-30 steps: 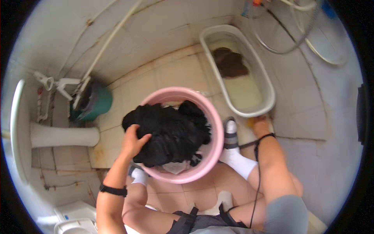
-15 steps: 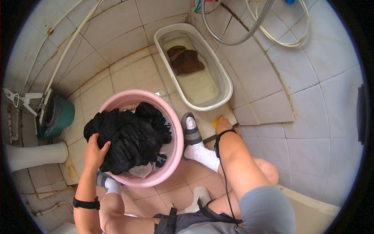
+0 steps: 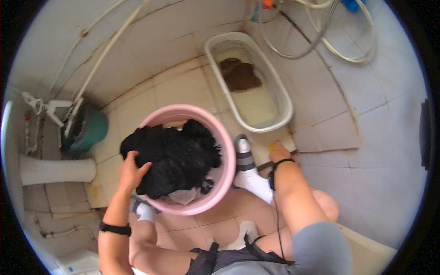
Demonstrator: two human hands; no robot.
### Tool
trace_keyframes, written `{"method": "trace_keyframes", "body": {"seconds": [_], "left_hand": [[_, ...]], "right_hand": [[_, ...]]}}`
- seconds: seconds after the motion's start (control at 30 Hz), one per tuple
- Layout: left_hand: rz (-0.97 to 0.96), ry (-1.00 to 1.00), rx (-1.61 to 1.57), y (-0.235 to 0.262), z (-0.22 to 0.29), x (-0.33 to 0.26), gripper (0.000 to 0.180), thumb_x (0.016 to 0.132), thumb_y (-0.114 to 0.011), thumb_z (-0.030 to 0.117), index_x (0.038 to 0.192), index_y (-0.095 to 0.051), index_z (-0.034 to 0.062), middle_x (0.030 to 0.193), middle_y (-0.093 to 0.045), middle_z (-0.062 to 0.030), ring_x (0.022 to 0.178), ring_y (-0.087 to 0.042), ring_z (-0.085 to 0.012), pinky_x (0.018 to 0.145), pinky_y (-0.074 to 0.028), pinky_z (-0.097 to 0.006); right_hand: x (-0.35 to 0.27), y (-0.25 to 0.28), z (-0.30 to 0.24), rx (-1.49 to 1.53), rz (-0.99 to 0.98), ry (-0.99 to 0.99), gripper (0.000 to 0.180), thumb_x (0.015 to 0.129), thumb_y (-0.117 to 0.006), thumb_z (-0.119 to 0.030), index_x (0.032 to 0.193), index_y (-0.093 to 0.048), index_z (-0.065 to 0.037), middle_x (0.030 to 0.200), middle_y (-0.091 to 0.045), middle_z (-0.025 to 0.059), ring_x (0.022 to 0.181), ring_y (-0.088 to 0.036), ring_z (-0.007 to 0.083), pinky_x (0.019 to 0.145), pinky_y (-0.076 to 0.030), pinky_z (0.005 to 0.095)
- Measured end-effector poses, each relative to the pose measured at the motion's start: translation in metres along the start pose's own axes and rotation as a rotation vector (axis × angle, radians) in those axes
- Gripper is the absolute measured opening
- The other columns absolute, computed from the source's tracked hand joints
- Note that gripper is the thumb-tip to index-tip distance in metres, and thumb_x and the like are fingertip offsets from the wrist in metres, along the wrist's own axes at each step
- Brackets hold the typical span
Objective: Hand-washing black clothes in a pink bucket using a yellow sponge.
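A pink basin [image 3: 228,178] stands on the floor between my feet, heaped with wet-looking black cloth [image 3: 176,156]. Some pale cloth [image 3: 184,196] shows under the heap at its near side. My left hand [image 3: 133,173] lies on the left edge of the black cloth, thumb spread away from the fingers. To the right of the basin, my right hand [image 3: 280,152] is low near the floor, closed on a small yellow object [image 3: 273,147]. Most of that object is hidden by the fingers, so its kind cannot be told.
A long white tub [image 3: 288,112] at the back right holds cloudy water and a brown cloth [image 3: 240,76]. My slippered right foot [image 3: 245,158] sits between basin and right hand. Left are a green bucket [image 3: 94,130] and white pedestal [image 3: 59,172]; hoses [image 3: 316,43] hang on the right wall.
The whole view has shifted, so the basin, tub and both hands appear farther right. Both hands keep nearly the same places relative to the basin and floor.
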State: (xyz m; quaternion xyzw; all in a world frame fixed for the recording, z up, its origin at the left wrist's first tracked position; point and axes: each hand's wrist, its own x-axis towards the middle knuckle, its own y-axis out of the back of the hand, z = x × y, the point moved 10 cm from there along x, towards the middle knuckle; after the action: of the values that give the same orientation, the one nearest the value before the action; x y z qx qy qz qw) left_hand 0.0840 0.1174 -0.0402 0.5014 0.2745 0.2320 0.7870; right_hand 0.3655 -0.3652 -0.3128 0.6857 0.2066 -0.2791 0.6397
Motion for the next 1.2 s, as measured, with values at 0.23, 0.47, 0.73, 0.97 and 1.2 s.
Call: {"method": "trace_keyframes", "body": {"seconds": [0.23, 0.47, 0.73, 0.97, 1.2], "left_hand": [[-0.135, 0.066, -0.127, -0.019, -0.012, 0.009, 0.061, 0.077, -0.073, 0.042, 0.122, -0.053, 0.0044, 0.118, -0.061, -0.0196, 0.108, -0.059, -0.0322, 0.09, -0.048, -0.04], [-0.04, 0.065, -0.261, -0.003, -0.06, -0.01, 0.061, 0.08, -0.07, 0.039, 0.126, -0.052, 0.0029, 0.126, -0.056, -0.0192, 0.113, -0.057, -0.0301, 0.096, -0.045, -0.039], [-0.231, 0.124, -0.389, -0.035, -0.083, -0.017, 0.072, 0.081, -0.067, 0.046, 0.129, -0.048, -0.0052, 0.124, -0.057, -0.0213, 0.115, -0.055, -0.0291, 0.096, -0.044, -0.036], [-0.066, 0.054, -0.286, -0.036, -0.075, -0.027, 0.068, 0.079, -0.063, 0.055, 0.116, -0.058, -0.0023, 0.113, -0.061, -0.0242, 0.109, -0.058, -0.0367, 0.093, -0.045, -0.04], [0.054, -0.104, -0.393, -0.035, -0.068, -0.028, 0.04, 0.09, -0.059, 0.035, 0.095, -0.057, -0.0042, 0.089, -0.063, -0.0239, 0.084, -0.062, -0.0339, 0.075, -0.047, -0.042]], "right_hand": [[0.025, -0.006, -0.003, 0.244, -0.213, 0.22, 0.024, 0.075, -0.069, -0.014, 0.096, -0.063, -0.006, 0.099, -0.067, 0.0131, 0.084, -0.066, 0.0327, 0.076, -0.052, 0.0467], [-0.027, -0.016, -0.019, 1.327, -0.688, 0.326, 0.036, 0.078, -0.068, -0.01, 0.111, -0.055, -0.004, 0.094, -0.066, 0.0095, 0.086, -0.064, 0.0213, 0.073, -0.053, 0.0378], [-0.149, 0.058, -0.039, 1.443, -0.755, 0.253, 0.053, 0.083, -0.064, -0.014, 0.132, -0.044, -0.009, 0.116, -0.06, 0.015, 0.101, -0.06, 0.023, 0.079, -0.052, 0.0397], [-0.326, 0.082, -0.256, 0.7, -0.29, 0.937, 0.057, 0.093, -0.052, -0.027, 0.145, -0.032, -0.017, 0.117, -0.058, 0.0124, 0.093, -0.062, 0.0259, 0.079, -0.053, 0.0407], [-0.425, 0.001, -0.325, -0.025, 0.833, 1.466, 0.049, 0.088, -0.057, -0.035, 0.133, -0.048, -0.018, 0.128, -0.052, 0.011, 0.105, -0.052, 0.0263, 0.081, -0.044, 0.0408]]}}
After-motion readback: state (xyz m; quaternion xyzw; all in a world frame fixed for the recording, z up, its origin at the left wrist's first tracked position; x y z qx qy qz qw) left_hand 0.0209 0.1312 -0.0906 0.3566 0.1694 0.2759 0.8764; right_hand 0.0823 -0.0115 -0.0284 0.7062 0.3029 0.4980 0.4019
